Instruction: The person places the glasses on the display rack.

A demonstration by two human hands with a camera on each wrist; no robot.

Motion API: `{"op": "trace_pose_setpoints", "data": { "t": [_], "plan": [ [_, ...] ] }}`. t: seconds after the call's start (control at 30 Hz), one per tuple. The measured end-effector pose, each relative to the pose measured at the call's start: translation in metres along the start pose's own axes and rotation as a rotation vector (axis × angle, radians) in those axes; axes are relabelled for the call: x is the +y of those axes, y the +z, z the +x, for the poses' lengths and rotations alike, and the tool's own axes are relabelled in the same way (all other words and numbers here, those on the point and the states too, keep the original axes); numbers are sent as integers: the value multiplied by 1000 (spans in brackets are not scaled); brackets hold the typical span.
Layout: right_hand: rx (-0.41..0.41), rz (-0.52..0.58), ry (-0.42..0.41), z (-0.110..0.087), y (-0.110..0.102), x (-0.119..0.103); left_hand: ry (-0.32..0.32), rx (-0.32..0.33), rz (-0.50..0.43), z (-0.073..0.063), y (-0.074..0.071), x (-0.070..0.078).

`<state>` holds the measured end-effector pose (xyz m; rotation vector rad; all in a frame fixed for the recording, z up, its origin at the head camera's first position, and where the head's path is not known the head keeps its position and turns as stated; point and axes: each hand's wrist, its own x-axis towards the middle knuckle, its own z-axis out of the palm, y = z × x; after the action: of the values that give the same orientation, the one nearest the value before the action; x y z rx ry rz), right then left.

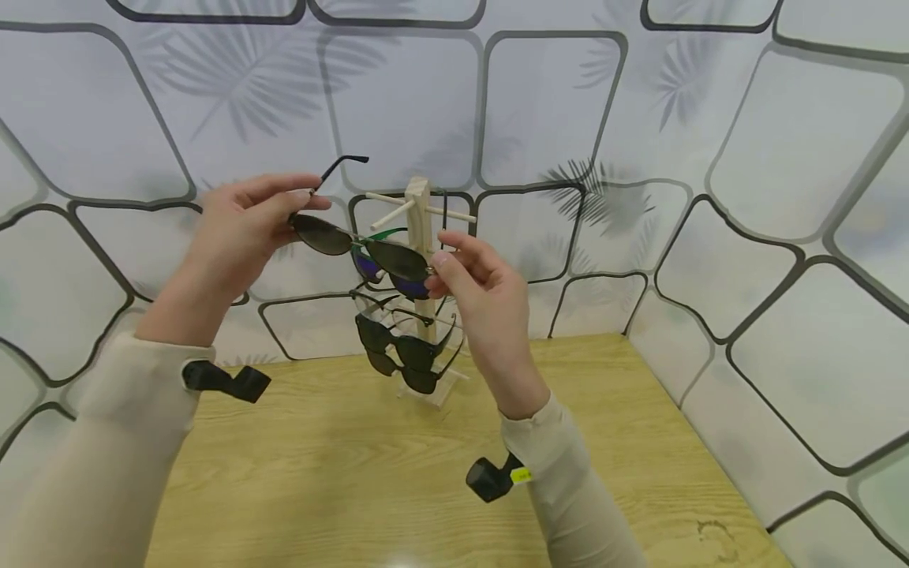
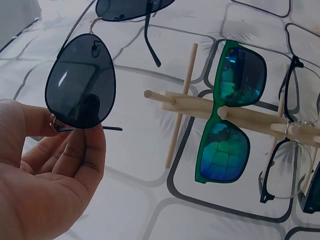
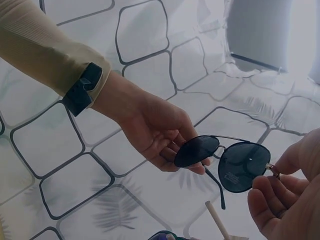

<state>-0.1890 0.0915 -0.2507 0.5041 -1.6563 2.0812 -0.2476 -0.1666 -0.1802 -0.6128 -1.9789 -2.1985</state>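
A pair of dark-lensed aviator sunglasses (image 1: 398, 260) with a thin metal bridge is held up in front of a wooden display stand (image 1: 419, 193). My left hand (image 1: 237, 225) pinches the frame's left end near the hinge; one black temple arm sticks up beyond the fingers. At the opposite end, my right hand (image 1: 493, 304) pinches the other hinge between thumb and fingers. Both lenses face me in the head view. The right wrist view shows the two hands (image 3: 290, 200) gripping either side. Behind them on the stand hang green-framed sunglasses (image 2: 240, 155) with blue-green mirrored lenses.
Lower on the stand sit clear-lensed eyeglasses (image 2: 270, 175) and black sunglasses (image 1: 415, 353). Bare pegs (image 1: 454, 213) jut from the stand's top. The stand's base rests on a wood-grain table (image 1: 319, 465), with a patterned wall covering (image 1: 554, 110) close behind and at the sides.
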Motion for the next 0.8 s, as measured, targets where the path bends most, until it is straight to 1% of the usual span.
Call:
{"op": "trace_pose_setpoints", "data": {
  "t": [0.1, 0.17, 0.23, 0.33, 0.5, 0.67, 0.8],
  "plan": [
    [11, -8, 6, 3, -1, 1, -33, -25, -104, 7, 1, -3],
    [17, -18, 16, 4, -3, 1, -39, -43, -153, 12, 2, -5],
    [22, -22, 28, 6, -4, 1, -44, -55, -177, 16, 4, -8],
    [30, -6, 47, 10, -6, 2, -49, -47, -152, 20, 8, -10],
    [36, 57, 88, 15, -8, 1, -77, -9, -94, 25, 13, -10],
    [35, 113, 136, 20, -10, 3, -94, 0, -115, 29, 15, -11],
    [48, 151, 149, 23, -11, 5, -95, 8, -124, 32, 17, -14]
  ]
}}
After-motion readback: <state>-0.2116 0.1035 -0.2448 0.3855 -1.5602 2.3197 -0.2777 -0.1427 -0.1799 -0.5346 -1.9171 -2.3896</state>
